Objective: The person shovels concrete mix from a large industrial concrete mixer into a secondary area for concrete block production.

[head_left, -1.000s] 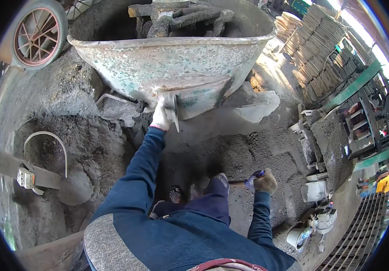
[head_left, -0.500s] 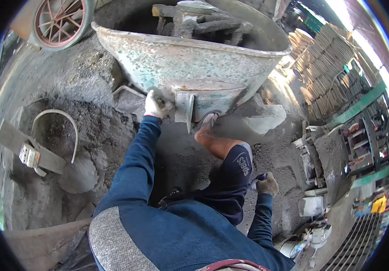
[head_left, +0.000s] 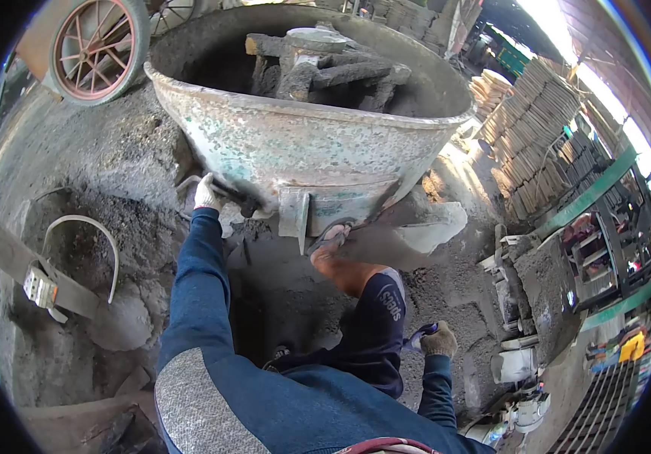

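My left hand (head_left: pixel 208 194), in a pale glove, is closed around a dark metal bar (head_left: pixel 236 197) low on the front of a large worn metal mixing tub (head_left: pixel 302 140). Down at my right side, my gloved right hand (head_left: pixel 439 340) grips a blue-handled object (head_left: pixel 418 338) whose kind I cannot make out. My sandalled foot (head_left: pixel 333 233) rests against the metal flap (head_left: pixel 344 203) at the tub's base. Inside the tub, thick caked mixer arms (head_left: pixel 348 73) meet under a round hub cap (head_left: pixel 315 39).
A spoked wheel (head_left: pixel 100 49) stands at upper left. On the left, a curved hose (head_left: pixel 110 242) rises near a board with a switch box (head_left: pixel 40 287). A broken slab (head_left: pixel 435 227) lies right of the flap. Stacked tiles (head_left: pixel 529 121) and a green-railed rack (head_left: pixel 594 189) stand at right.
My left hand has moved left from beside the flap, and the dark bar now shows in it. My right hand keeps the blue-handled object low. The view has shifted slightly.
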A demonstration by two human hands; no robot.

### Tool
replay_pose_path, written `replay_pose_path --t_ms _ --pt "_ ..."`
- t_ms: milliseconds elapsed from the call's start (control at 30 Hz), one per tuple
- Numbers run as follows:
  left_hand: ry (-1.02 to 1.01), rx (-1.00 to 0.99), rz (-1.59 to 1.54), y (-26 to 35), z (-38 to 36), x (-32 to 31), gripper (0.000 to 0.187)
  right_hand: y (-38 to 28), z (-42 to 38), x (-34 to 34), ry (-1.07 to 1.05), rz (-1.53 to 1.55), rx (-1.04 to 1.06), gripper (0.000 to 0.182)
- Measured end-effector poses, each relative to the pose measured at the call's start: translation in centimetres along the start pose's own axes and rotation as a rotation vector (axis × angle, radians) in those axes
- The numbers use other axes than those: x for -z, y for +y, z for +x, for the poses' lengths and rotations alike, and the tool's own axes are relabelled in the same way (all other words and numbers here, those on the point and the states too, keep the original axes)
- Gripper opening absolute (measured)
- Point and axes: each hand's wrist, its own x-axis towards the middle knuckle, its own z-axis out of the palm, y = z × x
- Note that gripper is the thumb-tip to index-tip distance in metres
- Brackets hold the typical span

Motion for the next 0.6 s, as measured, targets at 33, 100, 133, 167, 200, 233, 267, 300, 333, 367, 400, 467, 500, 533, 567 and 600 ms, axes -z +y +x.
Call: replay_pose_path --t_ms 33,100,133,167,200,233,267,300,333,367,400,467,500,533,567,600 --pt "-0.002 -0.031 0.035 -0.9 2.0 1.1 0.029 0.1 0.2 -0.2 0.003 0.003 0.003 0.019" --pt "0.003 -0.086 0.114 -2.4 4.9 3.3 0.018 0.6 1.4 -1.5 0.090 0.008 0.043 0.020" --pt "-0.210 -0.300 0.450 -2.7 1.9 1.9 0.016 0.9 1.5 -2.0 0.121 0.009 0.060 0.020" --pt "-0.366 -0.579 0.723 -3.0 -1.3 0.4 0.015 1.1 1.8 -2.2 0.116 0.014 0.050 0.020" --pt "-0.614 -0.652 0.948 -3.5 -3.3 -0.9 0.018 1.0 2.2 -2.1 0.114 0.019 0.041 0.021" --pt "-0.877 -0.749 1.114 -4.0 -5.2 -2.2 0.021 1.0 2.4 -2.2 0.113 0.032 0.035 0.020" --pt "-1.021 -0.613 1.324 -4.9 -8.4 -4.3 0.022 1.2 2.6 -2.2 0.116 0.039 0.030 0.020" --pt "-1.178 -0.483 1.530 -5.9 -11.7 -6.4 0.023 1.8 2.7 -2.0 0.122 0.043 0.029 0.020" --pt "-1.031 0.027 1.624 -6.8 -15.7 -7.4 0.024 2.3 2.7 -1.9 0.120 0.038 0.015 0.020" --pt "-1.001 0.074 1.581 -8.9 -16.2 -6.0 0.024 2.8 2.4 -1.9 0.116 0.038 0.001 0.019" --pt "-0.975 0.122 1.540 -12.1 -15.7 -3.8 0.024 3.5 2.0 -2.0 0.112 0.038 -0.017 0.018" --pt "-0.866 0.260 1.431 -16.8 -16.6 -0.9 0.022 4.8 0.3 -1.8 0.139 0.100 -0.019 0.018" --pt "-0.785 0.356 1.367 -18.5 -17.7 0.5 0.020 4.8 -0.9 -0.9 0.165 0.142 -0.029 0.018" --pt "-0.703 0.458 1.309 -20.2 -19.1 1.9 0.019 5.7 -1.6 -1.0 0.177 0.129 -0.058 0.019" --pt "-0.640 0.590 1.273 -21.7 -20.7 3.1 0.015 6.6 -2.4 -1.3 0.183 0.115 -0.089 0.020" --pt "-0.565 0.714 1.243 -22.8 -22.2 4.4 0.011 7.3 -3.1 -1.5 0.159 0.100 -0.129 0.020"
